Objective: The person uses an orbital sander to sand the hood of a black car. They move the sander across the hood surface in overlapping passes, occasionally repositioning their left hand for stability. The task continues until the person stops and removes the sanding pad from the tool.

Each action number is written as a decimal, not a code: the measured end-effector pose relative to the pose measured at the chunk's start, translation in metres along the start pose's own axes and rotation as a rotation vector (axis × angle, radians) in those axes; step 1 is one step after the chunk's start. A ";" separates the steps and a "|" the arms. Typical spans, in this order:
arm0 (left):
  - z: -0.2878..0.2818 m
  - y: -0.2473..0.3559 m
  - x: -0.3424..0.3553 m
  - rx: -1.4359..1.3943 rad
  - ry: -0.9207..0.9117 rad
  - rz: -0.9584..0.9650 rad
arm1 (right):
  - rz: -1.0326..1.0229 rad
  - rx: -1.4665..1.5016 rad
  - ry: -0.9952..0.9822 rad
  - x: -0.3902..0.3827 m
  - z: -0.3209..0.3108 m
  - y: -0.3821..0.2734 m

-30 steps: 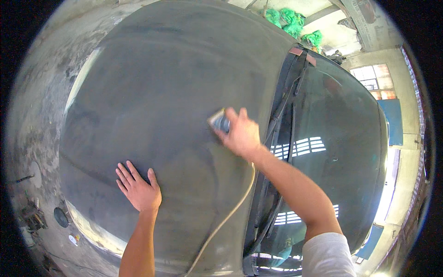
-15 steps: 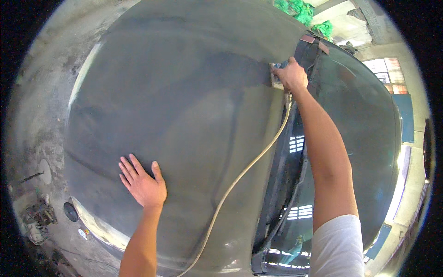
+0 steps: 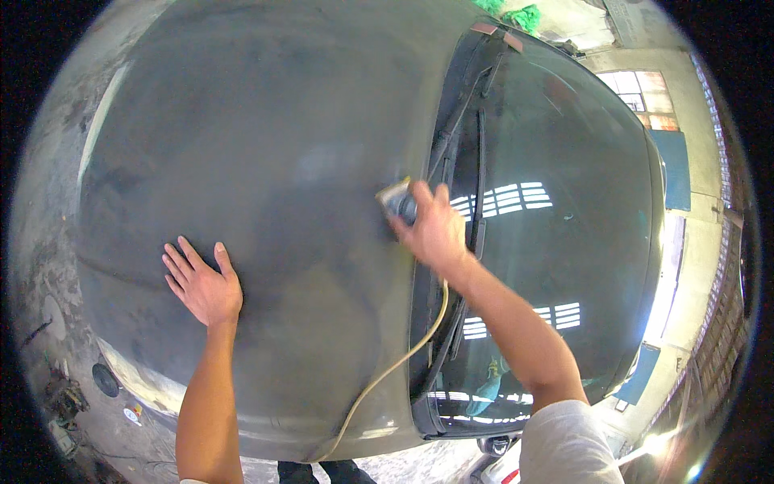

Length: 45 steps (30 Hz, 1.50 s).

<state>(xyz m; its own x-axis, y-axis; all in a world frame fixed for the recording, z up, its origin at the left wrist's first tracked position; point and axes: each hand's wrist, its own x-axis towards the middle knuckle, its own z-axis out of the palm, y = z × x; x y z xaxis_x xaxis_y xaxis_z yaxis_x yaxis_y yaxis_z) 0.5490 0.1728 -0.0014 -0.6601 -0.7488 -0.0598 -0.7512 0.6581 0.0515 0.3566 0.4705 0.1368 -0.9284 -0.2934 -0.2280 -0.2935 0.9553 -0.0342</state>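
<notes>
A dull dark-grey car hood [image 3: 266, 161] fills the left and middle of the head view. My left hand [image 3: 203, 284] lies flat on it with the fingers spread, holding nothing. Farther right, my right hand [image 3: 435, 227] is wrapped round a small air sander [image 3: 401, 206] with a squarish pad, close to the hood's rear edge. The pad rests against the hood as far as I can see; blur softens its outline. From behind the right wrist a pale yellow air hose [image 3: 379, 377] curves down across the hood toward my body.
Right of the hood is the dark windshield [image 3: 564, 202], with wiper arms [image 3: 481, 161] along its base. Green netting-like material [image 3: 522, 18] lies beyond the far end. A round black object [image 3: 105, 379] is on the floor at left. My dark-clad legs [image 3: 326, 472] stand at the lower edge.
My right hand has brought the sander nearer to me along the hood's rear edge, and the hose has shifted with it. My left hand remains flat on the hood. The whole view has shifted.
</notes>
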 end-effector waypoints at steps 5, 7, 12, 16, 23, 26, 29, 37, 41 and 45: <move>-0.002 0.001 0.002 -0.003 -0.010 -0.013 | -0.214 -0.072 -0.224 -0.089 0.009 -0.015; -0.002 0.002 0.001 -0.009 -0.023 -0.013 | -0.263 -0.070 -0.224 -0.089 0.014 -0.020; -0.001 -0.001 0.002 -0.031 0.001 -0.001 | -0.175 -0.081 -0.016 -0.006 0.013 -0.032; 0.004 -0.002 0.001 -0.033 0.028 -0.001 | -0.032 -0.135 0.020 0.077 -0.015 -0.041; 0.004 -0.001 0.001 -0.034 0.040 -0.001 | -0.088 -0.076 0.060 0.060 0.004 -0.043; 0.002 0.000 0.001 -0.056 0.033 -0.007 | -0.140 -0.102 -0.035 -0.019 0.011 -0.041; 0.001 0.001 0.002 -0.045 0.022 -0.012 | -0.156 -0.098 -0.224 -0.061 0.013 -0.049; 0.002 -0.001 0.001 -0.011 0.017 -0.015 | -0.082 0.042 0.061 0.056 0.021 -0.097; 0.006 -0.002 0.002 0.003 0.020 -0.012 | -0.019 0.022 0.141 0.125 0.010 -0.118; 0.008 -0.003 0.001 -0.051 0.070 0.004 | -0.048 0.029 0.171 0.138 0.010 -0.109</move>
<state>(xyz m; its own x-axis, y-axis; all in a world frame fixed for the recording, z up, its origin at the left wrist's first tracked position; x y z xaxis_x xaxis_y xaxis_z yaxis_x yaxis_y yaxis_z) 0.5510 0.1708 -0.0101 -0.6605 -0.7508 0.0104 -0.7462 0.6578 0.1026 0.2629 0.3264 0.0997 -0.9394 -0.3380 -0.0571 -0.3339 0.9400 -0.0701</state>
